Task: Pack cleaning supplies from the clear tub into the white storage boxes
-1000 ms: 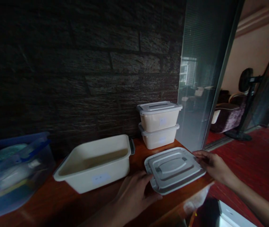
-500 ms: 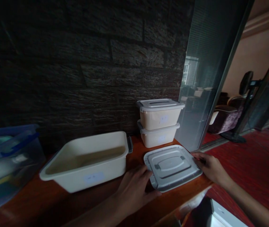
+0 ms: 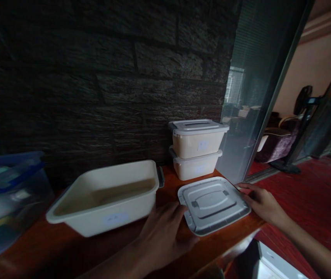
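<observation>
A grey plastic lid [image 3: 213,204] lies flat on the brown wooden shelf [image 3: 66,250]. My left hand [image 3: 162,236] rests at the lid's left edge, fingers curled against its rim. At the lid's right edge is my right hand [image 3: 262,202], its fingers on that rim. Left of the lid stands an open cream tub [image 3: 106,195] with a grey side clip and nothing visible inside.
Two lidded cream boxes [image 3: 197,148] are stacked at the back against the dark stone wall. A blue see-through bin [image 3: 7,201] full of items sits at the far left. A glass panel [image 3: 251,93] stands to the right, with red floor beyond.
The view has shifted slightly. Both hands stay on the lid's edges; the lid has barely moved.
</observation>
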The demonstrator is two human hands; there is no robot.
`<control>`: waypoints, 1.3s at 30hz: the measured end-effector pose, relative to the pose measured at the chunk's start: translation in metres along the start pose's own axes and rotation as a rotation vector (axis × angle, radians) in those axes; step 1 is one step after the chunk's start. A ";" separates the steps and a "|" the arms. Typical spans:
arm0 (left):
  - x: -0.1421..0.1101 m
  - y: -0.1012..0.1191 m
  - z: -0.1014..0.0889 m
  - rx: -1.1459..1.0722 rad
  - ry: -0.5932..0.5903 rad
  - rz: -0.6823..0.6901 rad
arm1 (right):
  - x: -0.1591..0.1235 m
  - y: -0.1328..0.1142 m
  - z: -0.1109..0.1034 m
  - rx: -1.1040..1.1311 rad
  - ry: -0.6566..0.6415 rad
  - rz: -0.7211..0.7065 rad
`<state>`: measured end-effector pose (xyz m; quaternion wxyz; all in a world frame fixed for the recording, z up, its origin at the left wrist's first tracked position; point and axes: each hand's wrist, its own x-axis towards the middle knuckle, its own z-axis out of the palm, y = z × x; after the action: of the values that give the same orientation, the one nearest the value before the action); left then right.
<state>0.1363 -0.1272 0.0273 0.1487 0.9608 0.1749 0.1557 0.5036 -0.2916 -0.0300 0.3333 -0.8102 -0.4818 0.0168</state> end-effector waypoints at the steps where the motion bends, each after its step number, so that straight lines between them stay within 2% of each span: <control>1: -0.002 0.001 -0.007 0.007 0.008 0.010 | 0.001 -0.003 -0.003 -0.027 0.021 0.007; 4: -0.008 0.000 -0.033 0.019 0.040 0.038 | 0.008 -0.018 -0.013 -0.071 0.108 -0.001; 6: -0.013 -0.002 -0.052 0.012 0.073 0.034 | 0.015 -0.038 -0.020 -0.062 0.127 -0.033; 9: -0.024 -0.005 -0.082 -0.008 0.120 -0.022 | 0.022 -0.080 -0.027 -0.024 0.100 -0.096; 12: -0.039 -0.011 -0.113 -0.013 0.168 -0.045 | 0.025 -0.126 -0.026 0.036 0.084 -0.222; 17: -0.069 -0.042 -0.157 0.061 0.289 -0.085 | 0.024 -0.190 -0.005 0.147 -0.001 -0.355; 22: -0.097 -0.094 -0.181 0.066 0.453 -0.192 | 0.032 -0.246 0.025 0.278 -0.100 -0.444; 27: -0.113 -0.146 -0.183 -0.013 0.529 -0.296 | 0.059 -0.288 0.061 0.464 -0.153 -0.423; 32: -0.122 -0.188 -0.155 -0.252 0.671 -0.412 | 0.079 -0.304 0.109 0.514 -0.091 -0.359; 34: -0.125 -0.192 -0.141 -0.363 0.669 -0.420 | 0.078 -0.305 0.124 0.507 -0.094 -0.343; 36: -0.128 -0.188 -0.130 -0.453 0.645 -0.434 | 0.075 -0.306 0.134 0.502 -0.115 -0.327; 39: -0.133 -0.175 -0.126 -0.505 0.640 -0.441 | 0.065 -0.308 0.137 0.545 -0.158 -0.263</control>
<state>-0.0769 0.0075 0.0489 0.3463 0.7378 0.3688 0.4469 0.2537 -0.0715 0.0543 0.4992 -0.6178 -0.5848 0.1649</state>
